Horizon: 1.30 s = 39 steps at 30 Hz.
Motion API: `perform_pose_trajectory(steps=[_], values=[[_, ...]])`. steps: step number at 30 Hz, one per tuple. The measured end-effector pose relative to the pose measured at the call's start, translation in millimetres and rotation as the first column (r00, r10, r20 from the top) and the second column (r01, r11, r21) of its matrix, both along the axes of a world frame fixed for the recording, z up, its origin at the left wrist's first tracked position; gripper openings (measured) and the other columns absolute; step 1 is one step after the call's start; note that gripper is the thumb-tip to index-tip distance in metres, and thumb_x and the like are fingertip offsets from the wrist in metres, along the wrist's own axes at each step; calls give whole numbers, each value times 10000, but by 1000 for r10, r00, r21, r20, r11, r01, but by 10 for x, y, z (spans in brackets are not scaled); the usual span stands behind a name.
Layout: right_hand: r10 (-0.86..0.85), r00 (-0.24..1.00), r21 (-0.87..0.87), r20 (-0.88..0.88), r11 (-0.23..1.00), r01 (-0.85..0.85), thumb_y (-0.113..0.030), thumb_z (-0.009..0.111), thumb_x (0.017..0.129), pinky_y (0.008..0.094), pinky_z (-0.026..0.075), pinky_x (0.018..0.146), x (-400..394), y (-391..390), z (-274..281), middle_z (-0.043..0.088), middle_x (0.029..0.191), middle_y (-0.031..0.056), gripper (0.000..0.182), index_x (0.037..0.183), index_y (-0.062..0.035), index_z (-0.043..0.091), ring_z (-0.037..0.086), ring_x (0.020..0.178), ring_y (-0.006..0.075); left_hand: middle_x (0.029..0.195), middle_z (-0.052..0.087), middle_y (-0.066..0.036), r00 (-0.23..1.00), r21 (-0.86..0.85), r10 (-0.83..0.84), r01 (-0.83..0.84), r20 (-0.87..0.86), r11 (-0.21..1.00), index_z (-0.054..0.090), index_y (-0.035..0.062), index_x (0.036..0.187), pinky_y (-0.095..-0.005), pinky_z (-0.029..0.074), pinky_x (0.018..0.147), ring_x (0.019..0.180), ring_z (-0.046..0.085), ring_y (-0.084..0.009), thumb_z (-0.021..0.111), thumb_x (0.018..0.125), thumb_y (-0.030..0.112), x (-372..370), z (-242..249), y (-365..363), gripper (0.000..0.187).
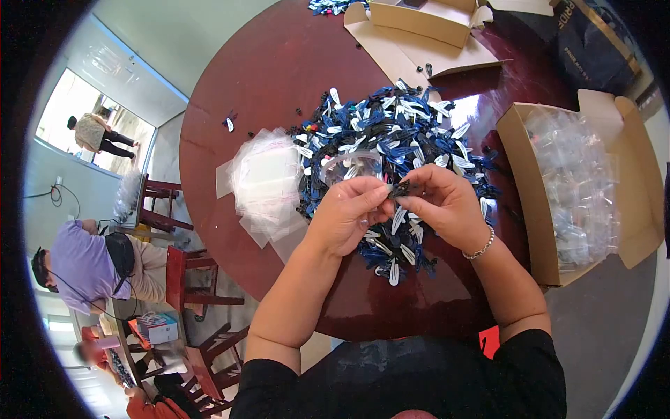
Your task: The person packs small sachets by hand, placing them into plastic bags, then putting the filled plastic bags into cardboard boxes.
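Observation:
Over the pile of hair clips (412,133), my left hand (349,216) and my right hand (447,209) meet with fingertips pinched. Between them is a small black hair clip (400,189), gripped from both sides and partly covered by the fingers. The pile mixes dark blue, black and white clips and spreads beneath and beyond my hands. Just past my left fingers, a clear plastic container (351,158) lies on the clips. A stack of clear plastic bags (269,174) sits left of the pile.
An open cardboard box (527,202) full of filled clear bags stands at right. More cardboard (419,28) lies at the far edge of the round red table (244,77). A few loose clips (229,123) are at left. Other people sit and stand beyond, near red stools (183,279).

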State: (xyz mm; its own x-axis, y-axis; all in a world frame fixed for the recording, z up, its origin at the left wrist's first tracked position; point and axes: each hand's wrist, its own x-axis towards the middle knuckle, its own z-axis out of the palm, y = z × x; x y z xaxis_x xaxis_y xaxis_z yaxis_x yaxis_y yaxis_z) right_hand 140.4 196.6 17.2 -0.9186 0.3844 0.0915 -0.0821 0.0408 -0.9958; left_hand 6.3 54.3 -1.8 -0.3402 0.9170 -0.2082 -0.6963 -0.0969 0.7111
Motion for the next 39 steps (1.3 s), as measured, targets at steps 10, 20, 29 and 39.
perform_pose_trajectory(steps=[10,20,29,39], values=[[71,997,-94,-34,993,-74,27,649,852,223,497,778,10,-2,-13,644,1059,41,308,1152,-3,583,611,917,85,756,650,-63,999,31,2,-3,38,1000,637,20,934,-252,505,644,694,617,-147,605,914,130,-30,-23,-8,117],[-12,1000,0,6,1000,12,18,672,830,207,497,709,16,-22,75,662,908,26,146,975,4,672,608,795,67,772,656,-68,999,24,-35,34,26,999,631,23,908,-259,503,655,701,622,-157,601,915,125,-31,-43,-13,107],[-90,994,127,-67,987,97,29,669,819,210,508,628,15,-33,41,675,853,61,76,890,17,695,631,703,93,792,647,-56,984,190,-88,58,153,980,639,14,928,-219,517,658,724,624,-124,592,928,132,20,-51,32,127],[-205,953,593,-224,747,301,-14,671,837,212,511,625,1,-99,119,701,828,53,93,920,4,708,642,704,97,796,605,-54,968,301,-28,-50,250,952,600,48,894,-270,482,719,778,584,-166,605,920,169,59,-110,76,123]])
